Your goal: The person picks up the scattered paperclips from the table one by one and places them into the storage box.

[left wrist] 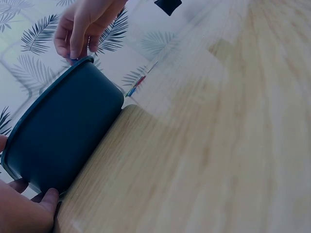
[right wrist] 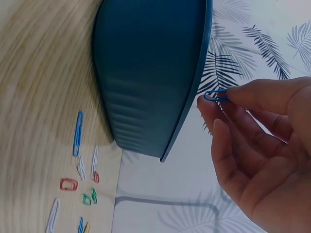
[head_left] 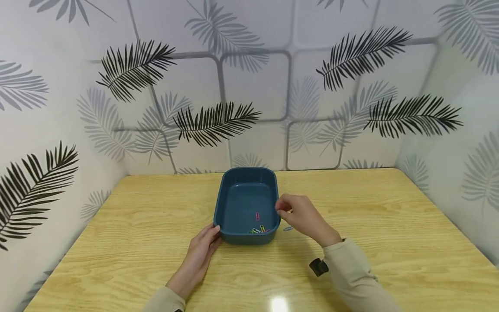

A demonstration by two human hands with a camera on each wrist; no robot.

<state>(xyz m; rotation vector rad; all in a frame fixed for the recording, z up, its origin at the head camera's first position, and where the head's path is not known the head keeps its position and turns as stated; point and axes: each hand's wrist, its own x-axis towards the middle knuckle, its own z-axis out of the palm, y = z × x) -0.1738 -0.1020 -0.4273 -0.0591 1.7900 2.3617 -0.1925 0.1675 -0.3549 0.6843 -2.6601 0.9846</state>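
A dark blue plastic bin (head_left: 249,239) stands on the table, with several coloured paper clips (head_left: 257,231) gathered at its near end and a pink paper clip (head_left: 257,216) a little farther in. My left hand (head_left: 203,245) grips the bin's near left corner, thumb at the rim and fingers against the outer wall. Over the right rim, my right hand (head_left: 301,216) pinches a blue paper clip (right wrist: 216,95) between thumb and fingertip. Beside the bin on the right, another blue paper clip (right wrist: 77,133) lies on the wood.
More loose paper clips, among them a red one (right wrist: 68,184) and a green one (right wrist: 86,199), are scattered on the wooden table (head_left: 370,242) to the right of the bin. A wall with a leaf pattern (head_left: 257,147) rises behind the table's far edge.
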